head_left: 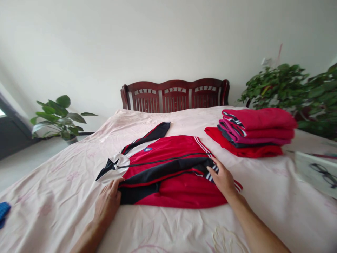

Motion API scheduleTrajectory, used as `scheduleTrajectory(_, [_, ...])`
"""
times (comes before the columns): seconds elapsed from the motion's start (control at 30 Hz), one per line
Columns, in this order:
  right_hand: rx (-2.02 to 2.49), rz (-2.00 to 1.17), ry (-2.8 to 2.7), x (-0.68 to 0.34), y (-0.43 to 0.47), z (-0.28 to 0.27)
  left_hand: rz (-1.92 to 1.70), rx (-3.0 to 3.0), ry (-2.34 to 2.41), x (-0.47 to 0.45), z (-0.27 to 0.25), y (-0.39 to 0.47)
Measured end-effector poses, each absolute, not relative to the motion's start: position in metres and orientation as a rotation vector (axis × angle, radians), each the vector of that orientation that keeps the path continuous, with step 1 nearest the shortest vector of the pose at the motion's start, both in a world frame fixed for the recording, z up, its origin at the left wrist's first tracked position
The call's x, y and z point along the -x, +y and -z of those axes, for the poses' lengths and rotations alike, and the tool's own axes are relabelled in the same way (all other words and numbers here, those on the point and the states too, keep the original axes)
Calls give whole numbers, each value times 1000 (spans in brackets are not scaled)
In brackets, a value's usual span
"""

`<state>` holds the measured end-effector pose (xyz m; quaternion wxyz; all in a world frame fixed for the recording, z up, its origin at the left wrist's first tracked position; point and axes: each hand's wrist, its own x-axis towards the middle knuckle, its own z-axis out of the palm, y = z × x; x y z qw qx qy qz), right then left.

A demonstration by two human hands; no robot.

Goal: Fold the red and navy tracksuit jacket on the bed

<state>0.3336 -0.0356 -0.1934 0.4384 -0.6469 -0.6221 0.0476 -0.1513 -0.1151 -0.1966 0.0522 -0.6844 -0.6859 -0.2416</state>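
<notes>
A red, black and white zip-up track jacket (171, 147) lies front side up on the pale pink bed sheet, its collar to the left and its striped hem to the right. My left hand (109, 196) is closed on the near shoulder edge by the collar; its fingertips are partly hidden. The near dark sleeve is folded across the front toward the hem. At its striped cuff, my right hand (222, 177) grips the fabric between thumb and fingers. The far sleeve (155, 135) stretches away toward the headboard.
To the right stands a stack of folded clothes (259, 130) in red, pink and dark colours. Beyond it are black-framed glasses (325, 174) on a pale flat item. A blue thing (4, 212) sits at the left edge. Past the bed are a wooden headboard (175, 96) and leafy plants (59, 117).
</notes>
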Motion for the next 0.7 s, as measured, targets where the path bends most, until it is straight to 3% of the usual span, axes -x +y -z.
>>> scheduleTrajectory(0.23, [1551,-428,-1385,-339,-34,192,798,2156,-2211,156,197,-107])
scheduleTrajectory(0.37, [1432,-806,-1230,-336,-27,182,664,2159,-2265,151,188,-108])
scheduleTrajectory(0.7, [899,-1208,-1163,-256,41,76,962,1671,-2502,163,170,-104])
